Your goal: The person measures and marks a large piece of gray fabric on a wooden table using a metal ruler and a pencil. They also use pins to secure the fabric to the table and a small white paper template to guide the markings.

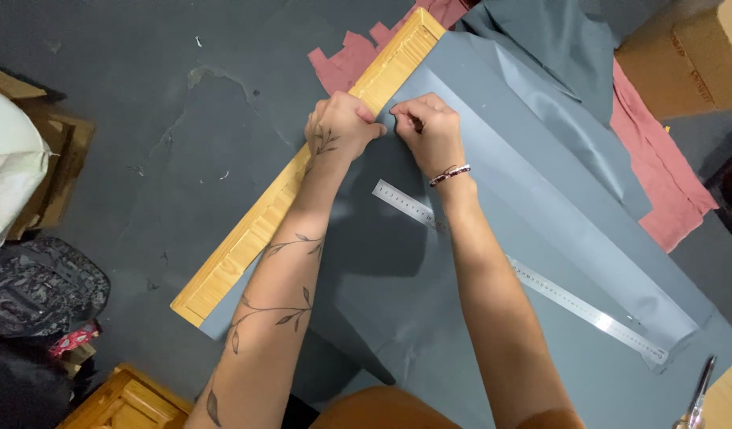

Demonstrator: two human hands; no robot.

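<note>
Head view: our left hand [338,125] presses the wooden strip [302,171] flat, fingers curled on it, while right hand [429,131] pinches grey fabric [477,262] against its edge, keeping both aligned.

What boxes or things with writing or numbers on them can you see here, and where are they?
Cardboard box: top right corner, brown, blocky, with faint dark print on its side.
Metal ruler: lying slantwise on the grey fabric under the right forearm, long, thin, silver, with small markings along its edge.
Flat cardboard pieces: left edge, brown, stacked, plain.
No screens or signs show.
</note>
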